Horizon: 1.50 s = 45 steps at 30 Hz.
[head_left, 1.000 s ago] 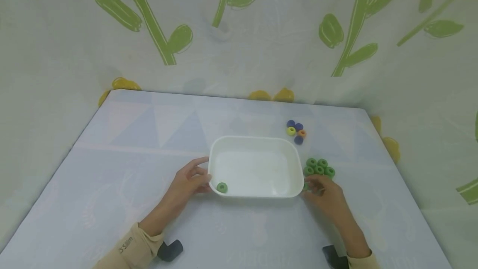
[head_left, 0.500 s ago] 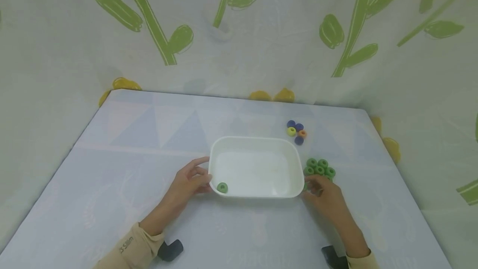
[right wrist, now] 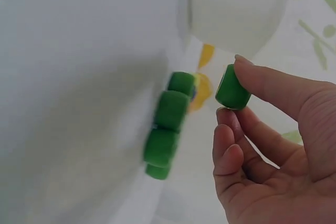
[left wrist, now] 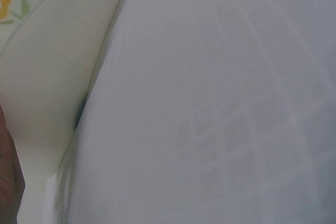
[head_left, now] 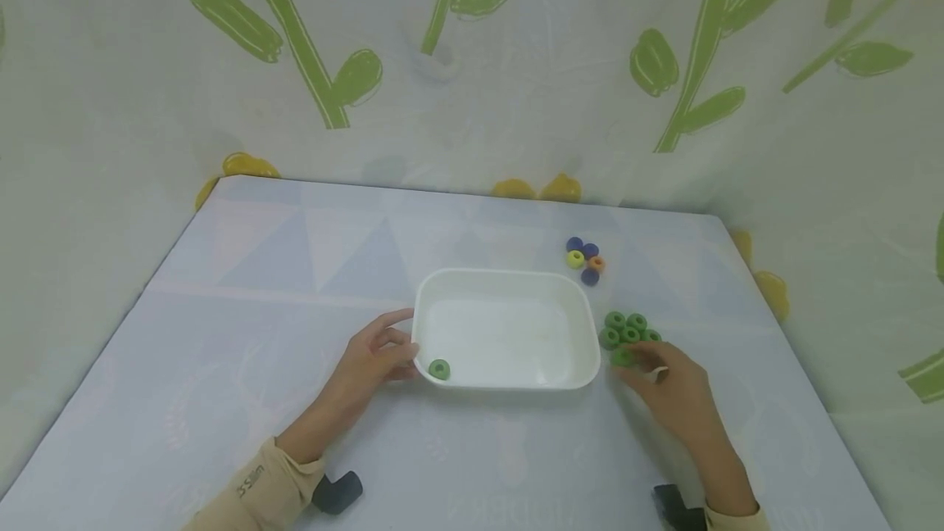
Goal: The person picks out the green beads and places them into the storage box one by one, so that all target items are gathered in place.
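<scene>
Green bead (right wrist: 232, 88) pinched between thumb and fingertips of right hand (head_left: 673, 390) — white tray (head_left: 509, 334) just to its left; left hand (head_left: 376, 357) grips tray's opposite end.

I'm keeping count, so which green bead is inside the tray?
The bead in the near-left corner of the white tray; the other green beads are outside.

1 wht tray (head_left: 509, 334), min. 7 grn beads (right wrist: 171, 109), 3 blu beads (head_left: 590, 277), 1 yel bead (head_left: 572, 261), 1 orng bead (head_left: 593, 266)
</scene>
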Tool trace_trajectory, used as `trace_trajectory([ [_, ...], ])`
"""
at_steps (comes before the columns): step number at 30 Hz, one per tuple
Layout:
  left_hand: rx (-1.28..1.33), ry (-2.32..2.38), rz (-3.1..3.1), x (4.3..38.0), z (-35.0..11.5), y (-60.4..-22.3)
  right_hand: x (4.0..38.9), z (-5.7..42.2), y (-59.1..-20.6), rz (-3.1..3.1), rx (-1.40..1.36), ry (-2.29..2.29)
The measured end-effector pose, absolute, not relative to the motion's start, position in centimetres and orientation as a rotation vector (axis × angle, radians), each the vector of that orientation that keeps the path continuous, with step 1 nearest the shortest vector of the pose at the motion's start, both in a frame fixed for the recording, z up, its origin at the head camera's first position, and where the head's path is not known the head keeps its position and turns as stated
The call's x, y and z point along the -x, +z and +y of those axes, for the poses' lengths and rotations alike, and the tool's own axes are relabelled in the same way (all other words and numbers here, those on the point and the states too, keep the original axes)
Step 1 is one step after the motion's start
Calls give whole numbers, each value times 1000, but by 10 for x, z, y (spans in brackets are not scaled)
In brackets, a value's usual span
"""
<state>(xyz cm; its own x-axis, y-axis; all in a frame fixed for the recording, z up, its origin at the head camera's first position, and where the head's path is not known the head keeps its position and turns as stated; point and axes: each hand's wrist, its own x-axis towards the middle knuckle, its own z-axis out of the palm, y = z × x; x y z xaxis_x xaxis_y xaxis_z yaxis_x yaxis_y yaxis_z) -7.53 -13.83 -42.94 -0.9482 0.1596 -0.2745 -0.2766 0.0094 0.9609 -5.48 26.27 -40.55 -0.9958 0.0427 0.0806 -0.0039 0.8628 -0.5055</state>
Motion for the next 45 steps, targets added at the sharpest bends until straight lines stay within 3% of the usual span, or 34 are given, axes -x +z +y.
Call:
trace_trajectory([
  [11, 112, 2015, 1978, 76, -139, -429, 64, 230, -376, -2867, -113, 916],
  [26, 120, 2014, 1978, 75, -139, -430, 98, 152, -398, -2997, -563, 927],
  [35, 99, 2016, 1970, 75, -139, -427, 113, 124, -403, -3286, -514, 936],
  [45, 103, 2017, 1962, 75, -139, -426, 116, 108, -403, -3285, -689, 949],
])
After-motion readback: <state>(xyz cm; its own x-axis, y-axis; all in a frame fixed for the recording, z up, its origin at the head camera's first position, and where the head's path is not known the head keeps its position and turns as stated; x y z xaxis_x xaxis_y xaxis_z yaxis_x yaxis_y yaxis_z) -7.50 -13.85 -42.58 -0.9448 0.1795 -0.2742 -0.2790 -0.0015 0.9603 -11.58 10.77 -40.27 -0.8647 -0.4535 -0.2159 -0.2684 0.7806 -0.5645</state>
